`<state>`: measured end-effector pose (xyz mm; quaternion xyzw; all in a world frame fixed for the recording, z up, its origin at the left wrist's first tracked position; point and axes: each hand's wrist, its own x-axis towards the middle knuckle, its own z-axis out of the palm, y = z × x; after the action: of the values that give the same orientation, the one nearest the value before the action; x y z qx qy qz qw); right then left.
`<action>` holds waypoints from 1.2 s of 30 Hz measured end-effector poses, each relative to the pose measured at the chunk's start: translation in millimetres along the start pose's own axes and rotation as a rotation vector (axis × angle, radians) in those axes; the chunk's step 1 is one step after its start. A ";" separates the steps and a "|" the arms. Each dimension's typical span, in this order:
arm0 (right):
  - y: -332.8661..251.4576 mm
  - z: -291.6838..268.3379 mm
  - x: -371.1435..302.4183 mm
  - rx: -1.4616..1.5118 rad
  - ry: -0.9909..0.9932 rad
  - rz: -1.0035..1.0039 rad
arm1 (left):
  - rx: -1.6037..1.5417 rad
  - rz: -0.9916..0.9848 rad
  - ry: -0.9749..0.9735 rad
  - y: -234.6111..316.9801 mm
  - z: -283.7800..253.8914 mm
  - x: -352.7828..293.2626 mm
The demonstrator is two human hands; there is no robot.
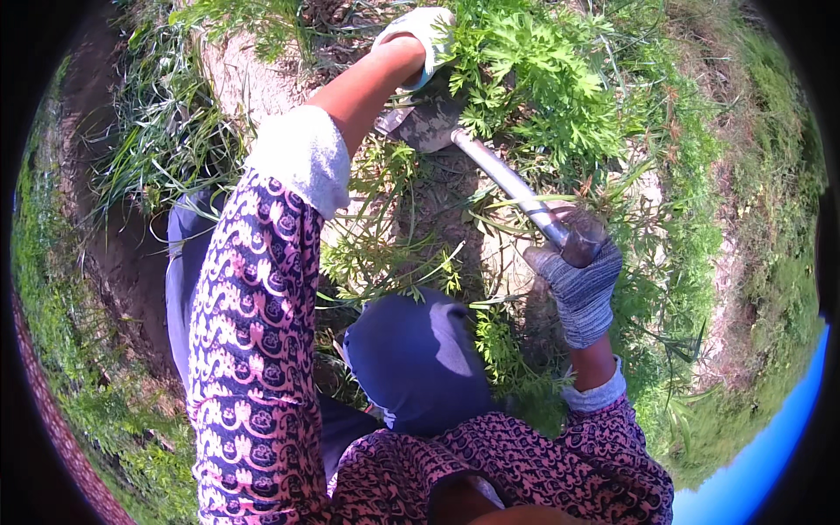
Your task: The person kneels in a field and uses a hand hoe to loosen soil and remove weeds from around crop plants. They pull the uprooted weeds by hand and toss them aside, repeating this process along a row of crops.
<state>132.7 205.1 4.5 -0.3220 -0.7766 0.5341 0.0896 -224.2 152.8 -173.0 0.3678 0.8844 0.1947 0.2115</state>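
My right hand [584, 278], in a grey knit glove with a dark palm, is wrapped round the handle of a short hand hoe [512, 182]. Its metal shaft slants up and left to a broad, dirt-covered blade [429, 124] lying at the soil. Just beyond the blade, my left hand [422, 39] reaches out in a white glove with a pale blue edge. That hand is against the leafy green plant [551, 74], whose feathery, deeply cut leaves stand to its right. The left fingers are hidden, so their grip does not show.
Grassy weeds [171, 149] grow at the left beside bare brown soil [114, 254]. Small leafy plants [372, 249] stand between my arms, just beyond my bent knee [420, 359]. More greenery [669, 175] runs down the right, next to a strip of dry ground [731, 289].
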 end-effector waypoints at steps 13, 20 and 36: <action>5.9 19.3 15.9 -0.465 -0.025 -0.289 | -0.169 -0.101 0.131 -10.4 -9.4 -15.6; 5.2 10.7 -1.4 -0.605 0.045 -0.126 | 0.230 -0.020 0.221 -12.2 -18.2 -20.0; 35.9 -33.7 -62.9 -0.081 -0.103 -0.087 | -0.276 -0.610 0.370 -69.9 -133.7 -286.0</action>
<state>212.4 201.6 -0.6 -0.2633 -0.8145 0.5136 0.0595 -150.0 -127.7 -30.3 0.0143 0.9418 0.3033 0.1442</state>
